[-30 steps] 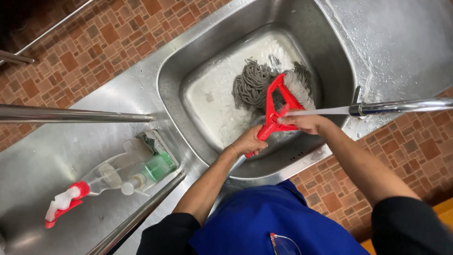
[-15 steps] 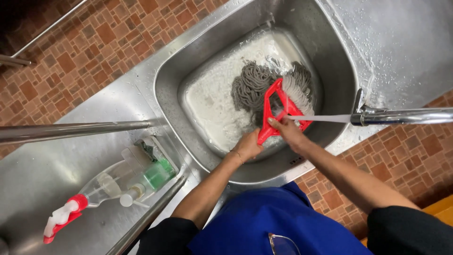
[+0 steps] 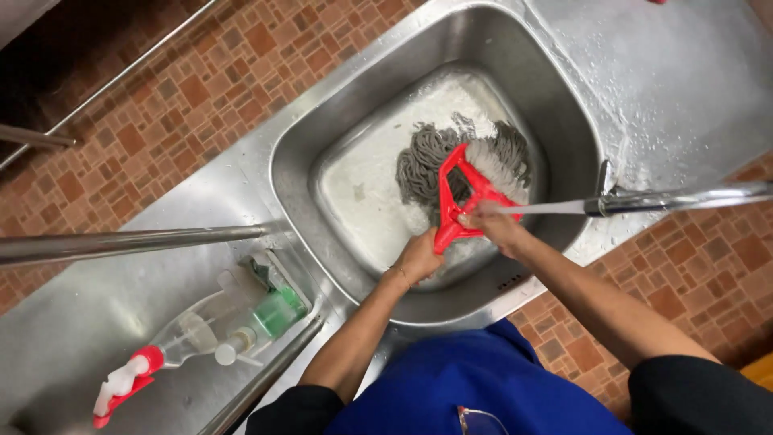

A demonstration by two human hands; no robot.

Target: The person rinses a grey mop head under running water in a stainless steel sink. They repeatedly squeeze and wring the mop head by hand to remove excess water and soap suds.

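Red triangular mop head (image 3: 460, 197) with grey, soaked strings at centre frame, lying in soapy steel sink (image 3: 555, 105), left hand (image 3: 419, 256) fingers closed on its lower corner, right hand (image 3: 498, 226) gripping its frame, tap water stream (image 3: 547, 208) falling on it

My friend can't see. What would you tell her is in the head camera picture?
Seen from above, a person's left hand and right hand grip a red plastic mop frame with grey string strands in a wet stainless steel sink, under water from a metal tap. A clear spray bottle with a red trigger lies on the steel counter to the left.
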